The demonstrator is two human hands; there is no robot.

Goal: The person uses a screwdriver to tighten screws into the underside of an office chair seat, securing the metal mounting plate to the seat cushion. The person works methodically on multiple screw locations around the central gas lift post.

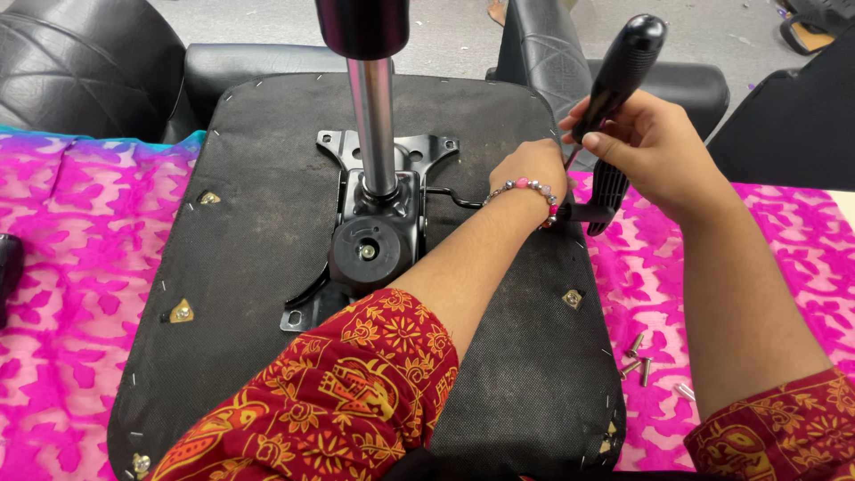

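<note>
An upturned black chair seat (267, 223) lies on a pink patterned cloth, its metal tilt mechanism (378, 223) bolted in the middle with a chrome gas cylinder (374, 125) rising from it. My right hand (646, 147) grips the black handle of a screwdriver (623, 67), which points down at the seat's right edge. My left hand (530, 169), wearing a bead bracelet, rests on the seat beside the screwdriver's tip, fingers hidden behind the wrist. A black ribbed lever knob (606, 191) sticks out just below the right hand.
Several loose bolts (637, 356) lie on the pink cloth (71, 267) to the right of the seat. Brass-coloured threaded inserts (182, 312) sit near the seat's corners. Black padded chair parts (80, 62) stand at the back.
</note>
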